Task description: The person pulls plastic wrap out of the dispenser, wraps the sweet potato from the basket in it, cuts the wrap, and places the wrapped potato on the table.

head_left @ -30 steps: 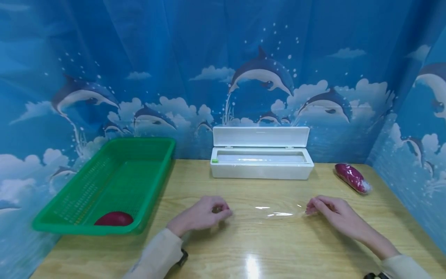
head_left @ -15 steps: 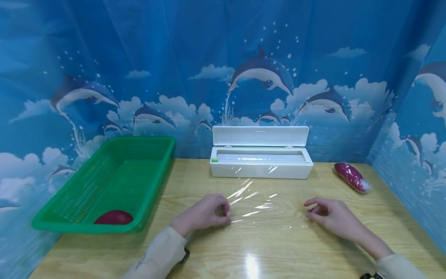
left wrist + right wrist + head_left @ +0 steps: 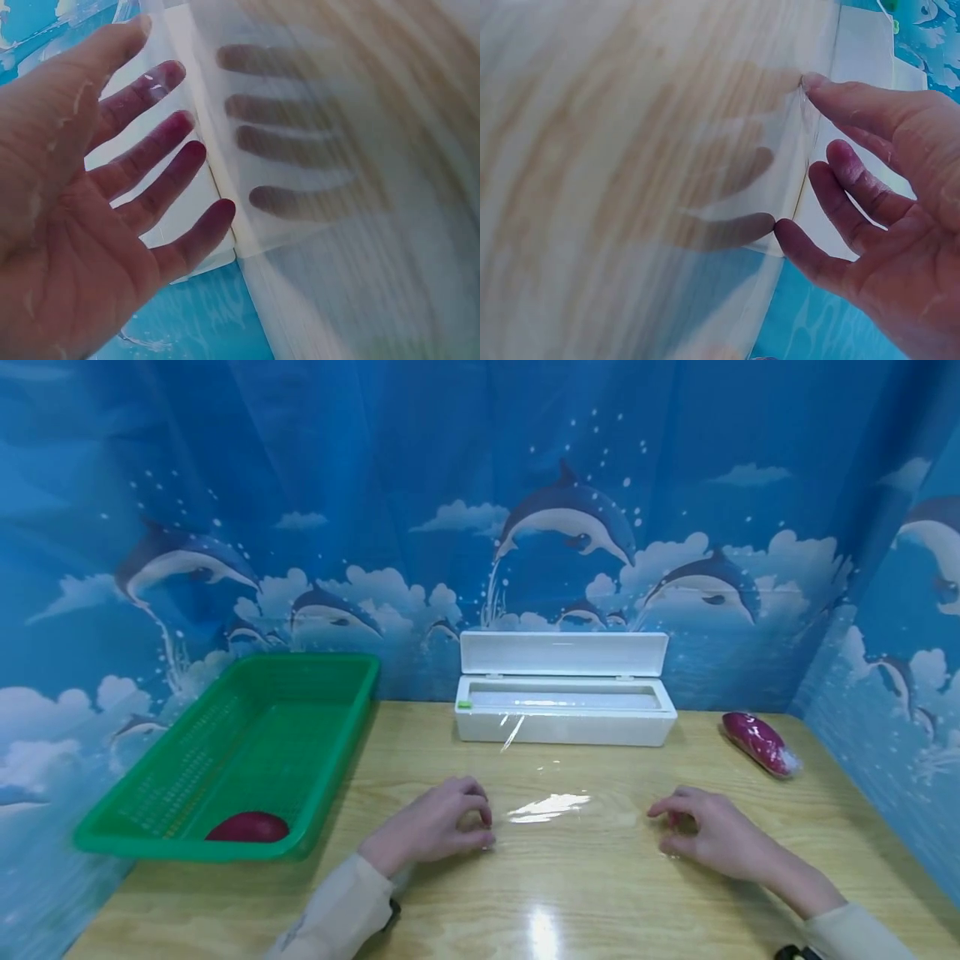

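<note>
While both hands are held low over the wood-grain counter [image 3: 600, 902], a sheet of clear plastic film [image 3: 551, 807] lies between them, seen mainly as bright glints; its full outline cannot be made out. The left hand [image 3: 442, 822] is at the film's left side, its fingers loosely bent and spread, with the thumb apart from the index finger, clasping nothing visible. The right hand [image 3: 720, 835] is at the opposite side, likewise relaxed, a gap showing between thumb and index finger; in the right wrist view, the thumb tip seems to meet a thin crease of film, though whether it sticks there I cannot tell.

Beyond the hands, near the back of the counter, sits a long white film dispenser box [image 3: 562, 728], its hinged lid [image 3: 562, 653] raised and a small green slider [image 3: 465, 705] at the left end. On the right, near the back corner, lies a purple-red eggplant-like piece wrapped in film [image 3: 759, 743]. At the far left is a green plastic basket [image 3: 187, 853], with a dark red rounded piece [image 3: 247, 828] in its near end. A blue curtain [image 3: 420, 460] printed with dolphins and clouds hangs behind.
</note>
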{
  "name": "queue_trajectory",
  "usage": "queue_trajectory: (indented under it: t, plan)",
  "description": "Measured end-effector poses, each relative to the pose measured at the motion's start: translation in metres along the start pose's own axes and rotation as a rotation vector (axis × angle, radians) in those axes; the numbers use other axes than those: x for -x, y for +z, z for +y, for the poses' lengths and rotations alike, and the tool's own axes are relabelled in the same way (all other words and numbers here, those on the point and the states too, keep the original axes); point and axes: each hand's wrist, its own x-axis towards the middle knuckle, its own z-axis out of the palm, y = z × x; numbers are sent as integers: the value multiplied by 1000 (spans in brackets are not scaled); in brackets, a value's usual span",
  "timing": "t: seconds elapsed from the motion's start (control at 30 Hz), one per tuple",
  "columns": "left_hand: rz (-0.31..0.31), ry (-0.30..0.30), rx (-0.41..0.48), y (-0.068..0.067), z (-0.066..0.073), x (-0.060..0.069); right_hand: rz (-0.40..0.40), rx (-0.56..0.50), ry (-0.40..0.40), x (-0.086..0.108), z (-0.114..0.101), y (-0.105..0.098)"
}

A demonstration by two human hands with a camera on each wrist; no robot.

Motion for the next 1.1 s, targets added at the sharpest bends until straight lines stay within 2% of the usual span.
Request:
queue_trajectory:
  t: [0.17,0.37,0.53,0.63,0.73,0.8,0.93,1.0,1.1]
  plan:
    - [-24,-33,-40,0,1,4,12,4,-21,1,-2,-1]
    - [-16,-57,-21,-4,2,9,68,-5,-91,4,0,0]
    - [18,-56,-39,-18,5,12,54,-5,-46,6,1,-8]
    - [28,-47,-63,-31,9,16,53,-29,7,7,-1,-15]
    - [17,-38,-93,-50,15,23,83,-32,27,6,-1,-20]
    - [8,-26,-118,-65,21,30,117,-3,7,4,0,-21]
    - [2,-16,-199,-95,33,43,193,121,-86,-3,2,-19]
    - [10,-27,-242,-109,37,50,187,174,-108,-7,2,-17]
    - [31,-61,-289,-127,37,60,107,204,-100,-12,2,-15]
